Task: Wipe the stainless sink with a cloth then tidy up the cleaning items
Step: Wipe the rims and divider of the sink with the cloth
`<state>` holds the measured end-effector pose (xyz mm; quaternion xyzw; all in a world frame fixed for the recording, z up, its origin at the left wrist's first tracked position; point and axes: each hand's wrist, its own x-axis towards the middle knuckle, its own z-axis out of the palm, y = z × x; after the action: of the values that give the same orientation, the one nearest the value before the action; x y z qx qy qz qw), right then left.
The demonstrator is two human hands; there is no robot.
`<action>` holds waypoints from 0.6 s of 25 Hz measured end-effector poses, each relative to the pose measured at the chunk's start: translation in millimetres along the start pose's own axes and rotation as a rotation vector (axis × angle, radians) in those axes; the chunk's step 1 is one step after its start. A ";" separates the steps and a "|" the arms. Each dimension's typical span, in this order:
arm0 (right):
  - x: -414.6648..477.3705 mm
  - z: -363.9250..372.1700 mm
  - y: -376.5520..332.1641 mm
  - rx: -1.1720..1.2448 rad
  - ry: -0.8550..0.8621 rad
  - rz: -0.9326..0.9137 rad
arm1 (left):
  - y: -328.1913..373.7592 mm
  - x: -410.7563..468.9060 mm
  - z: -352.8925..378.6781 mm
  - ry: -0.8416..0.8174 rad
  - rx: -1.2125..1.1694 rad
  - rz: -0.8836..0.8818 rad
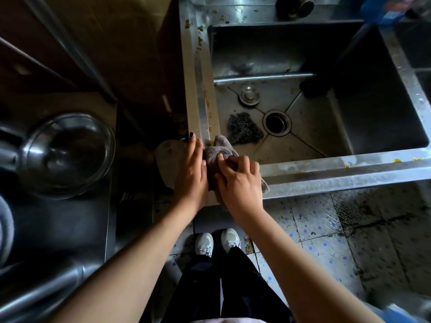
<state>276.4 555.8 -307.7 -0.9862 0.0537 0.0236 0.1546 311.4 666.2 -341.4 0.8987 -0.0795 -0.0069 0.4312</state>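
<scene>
Two bare forearms reach forward over white shoes [205, 243] to the near left corner of the sink [349, 173]. The right hand [240, 180] has its fingers curled into the grey cloth [219, 152], gripping it. The cloth is bunched on the corner rim, partly under that hand, one end poking toward the basin. The left hand [191, 169] lies with straight fingers against the cloth's left side. A dark scrubber [243, 128] lies in the basin just beyond the cloth, beside the drain [277, 123].
</scene>
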 end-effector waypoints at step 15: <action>3.9 -1.5 11.7 -0.032 -0.078 -0.045 | -2.2 -1.2 1.3 -0.032 -0.031 -0.023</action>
<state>279.0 543.9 -310.0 -0.9879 0.0251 0.0592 0.1413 310.4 666.7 -344.0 0.8925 -0.0757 -0.0274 0.4439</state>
